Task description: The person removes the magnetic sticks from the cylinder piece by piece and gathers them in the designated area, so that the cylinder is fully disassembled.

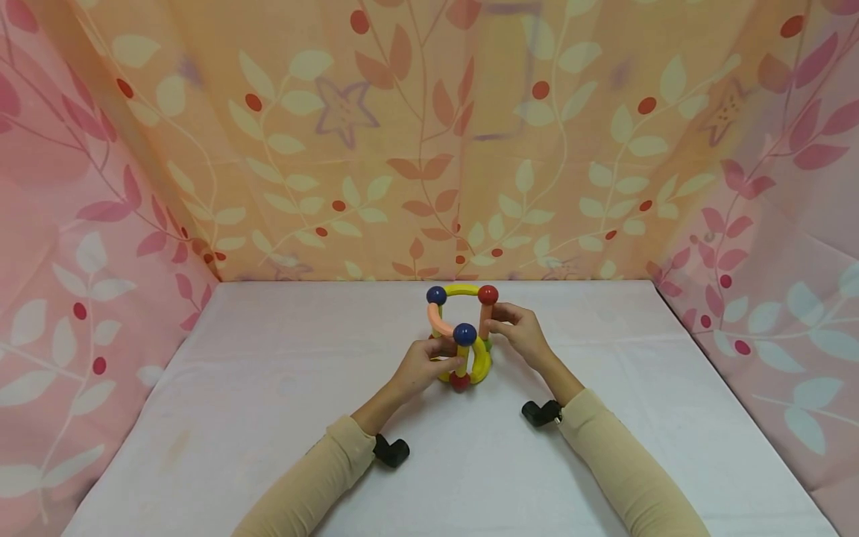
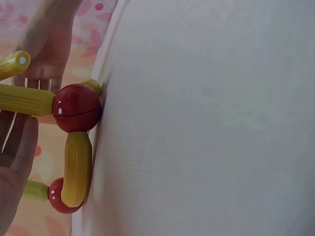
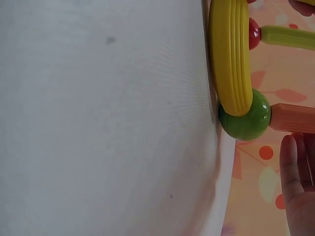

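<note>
A toy frame of magnetic sticks and balls stands on the table. On top, a curved yellow stick (image 1: 462,289) links a blue ball (image 1: 436,296) to a red ball (image 1: 488,295). A curved salmon stick (image 1: 438,321) runs to the front blue ball (image 1: 464,335). My left hand (image 1: 419,368) holds the upright yellow stick (image 1: 462,359) above the front red ball (image 2: 76,108). My right hand (image 1: 526,339) pinches the upright orange stick (image 1: 486,319) over the green ball (image 3: 246,115). One yellow stick (image 2: 10,66) shows a bare magnet end.
The frame rests on a white-covered table (image 1: 268,403), with a thick curved yellow stick (image 3: 230,54) low on its right side. Patterned cloth (image 1: 288,171) hangs behind and at both sides. Black wrist devices (image 1: 392,452) sit by the sleeves.
</note>
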Demonstrator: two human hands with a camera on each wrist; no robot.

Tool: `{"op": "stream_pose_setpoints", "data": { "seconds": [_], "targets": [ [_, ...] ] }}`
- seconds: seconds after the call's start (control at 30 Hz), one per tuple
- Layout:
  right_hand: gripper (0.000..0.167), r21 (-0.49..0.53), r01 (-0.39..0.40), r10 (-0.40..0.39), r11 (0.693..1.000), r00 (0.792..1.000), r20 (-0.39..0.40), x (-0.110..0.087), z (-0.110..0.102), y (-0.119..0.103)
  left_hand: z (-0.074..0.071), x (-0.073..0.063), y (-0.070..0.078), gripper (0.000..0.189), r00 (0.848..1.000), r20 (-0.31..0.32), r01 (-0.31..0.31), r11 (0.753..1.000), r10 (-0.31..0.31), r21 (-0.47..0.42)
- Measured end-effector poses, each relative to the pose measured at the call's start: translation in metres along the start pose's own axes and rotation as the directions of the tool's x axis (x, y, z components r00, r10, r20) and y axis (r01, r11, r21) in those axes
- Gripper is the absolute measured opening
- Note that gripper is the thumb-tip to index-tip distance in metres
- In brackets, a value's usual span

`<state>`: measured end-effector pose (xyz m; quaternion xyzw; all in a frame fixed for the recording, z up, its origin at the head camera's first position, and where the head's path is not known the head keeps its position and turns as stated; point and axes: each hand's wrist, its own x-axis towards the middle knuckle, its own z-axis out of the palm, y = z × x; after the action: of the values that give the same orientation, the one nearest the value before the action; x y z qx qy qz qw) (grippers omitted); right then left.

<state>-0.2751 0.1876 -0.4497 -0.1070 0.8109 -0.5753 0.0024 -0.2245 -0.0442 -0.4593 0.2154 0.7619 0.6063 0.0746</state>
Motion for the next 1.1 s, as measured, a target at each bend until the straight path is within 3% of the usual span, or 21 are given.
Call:
{"op": "stream_pose_setpoints", "data": {
  "seconds": [0.37,0.67,0.97,1.1],
  "targets": [
    [0.040,0.009,0.012,-0.012,1.000,1.000,-0.016,-0.005,-0.008,0.002,-0.019,-0.005,-0.003,0.034,1.000,0.013,0.022,1.000,-0.022,0.021],
    [0.038,0.038,0.036,-0.034,0.999,0.998,-0.058,-0.020,-0.020,-0.006,-0.057,-0.014,0.003,0.034,0.989,-0.134,0.064,0.997,-0.067,-0.032],
    [0.042,0.039,0.015,-0.014,0.999,0.999,-0.039,-0.034,-0.025,-0.013,-0.082,-0.019,0.023,0.036,0.961,-0.273,-0.043,0.999,0.035,-0.025],
    [0.043,0.053,0.013,-0.014,0.999,1.000,0.011,-0.040,-0.022,-0.021,-0.083,-0.017,0.035,0.036,0.958,-0.268,-0.104,0.994,0.106,0.020]
  ]
}}
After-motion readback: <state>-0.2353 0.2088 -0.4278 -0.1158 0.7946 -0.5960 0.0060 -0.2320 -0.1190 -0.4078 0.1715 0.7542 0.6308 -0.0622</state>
